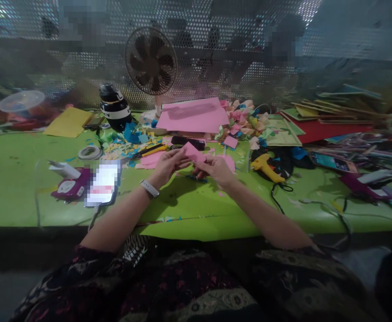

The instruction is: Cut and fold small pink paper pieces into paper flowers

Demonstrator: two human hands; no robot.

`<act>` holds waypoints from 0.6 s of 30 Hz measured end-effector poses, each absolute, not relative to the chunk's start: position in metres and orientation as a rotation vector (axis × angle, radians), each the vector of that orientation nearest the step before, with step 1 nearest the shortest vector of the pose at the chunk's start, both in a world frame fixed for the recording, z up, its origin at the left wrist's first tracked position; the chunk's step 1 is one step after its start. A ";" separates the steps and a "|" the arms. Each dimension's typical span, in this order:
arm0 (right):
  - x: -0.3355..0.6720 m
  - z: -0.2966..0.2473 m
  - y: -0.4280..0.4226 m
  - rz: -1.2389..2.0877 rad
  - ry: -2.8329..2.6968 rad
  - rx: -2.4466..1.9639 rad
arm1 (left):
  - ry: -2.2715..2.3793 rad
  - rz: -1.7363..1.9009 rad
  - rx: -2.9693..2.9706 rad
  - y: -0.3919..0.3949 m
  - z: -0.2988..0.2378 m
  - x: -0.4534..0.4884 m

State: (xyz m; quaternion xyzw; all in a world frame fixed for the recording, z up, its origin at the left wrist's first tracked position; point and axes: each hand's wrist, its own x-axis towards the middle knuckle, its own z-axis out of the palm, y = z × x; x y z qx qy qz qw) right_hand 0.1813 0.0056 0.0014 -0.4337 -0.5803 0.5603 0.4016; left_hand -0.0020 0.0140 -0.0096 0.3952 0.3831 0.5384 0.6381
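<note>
A small piece of pink paper (195, 153) is held up just above the green table, between my two hands. My left hand (169, 166), with a pale band at the wrist, pinches its left side. At its lower right corner, the thumb and fingers of my right hand (217, 170) are closed on it. Beneath my right fingers something small and dark bluish shows, too dim to name. More pink paper (152, 159) lies flat behind my left hand. A black stapler-like object (188, 143) rests just beyond the held piece.
A yellow glue gun (267, 167) lies to the right, its cord trailing forward. A lit phone (103, 182), a tape roll (90, 152) and a black bottle (115, 107) are left. Behind are a fan (151, 61), pink sheets (192, 115) and heaped paper scraps (242, 118).
</note>
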 end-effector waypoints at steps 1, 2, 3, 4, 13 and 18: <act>0.179 0.001 0.004 1.419 -1.489 -1.103 | 0.873 1.224 0.932 0.013 -0.010 0.000; 0.178 0.001 0.002 1.434 -1.514 -1.110 | 0.873 1.233 0.951 0.012 -0.011 0.000; 0.178 0.001 0.001 1.458 -1.542 -1.117 | 0.872 1.260 0.961 0.013 -0.011 -0.001; 0.179 0.000 0.000 1.486 -1.575 -1.123 | 0.871 1.298 0.957 0.015 -0.011 -0.004; 0.203 0.002 0.015 0.734 -1.868 -0.914 | 0.825 1.020 1.008 0.020 -0.007 -0.024; 0.205 -0.004 0.021 0.397 -2.152 -0.725 | 0.781 0.989 1.031 0.017 -0.012 -0.021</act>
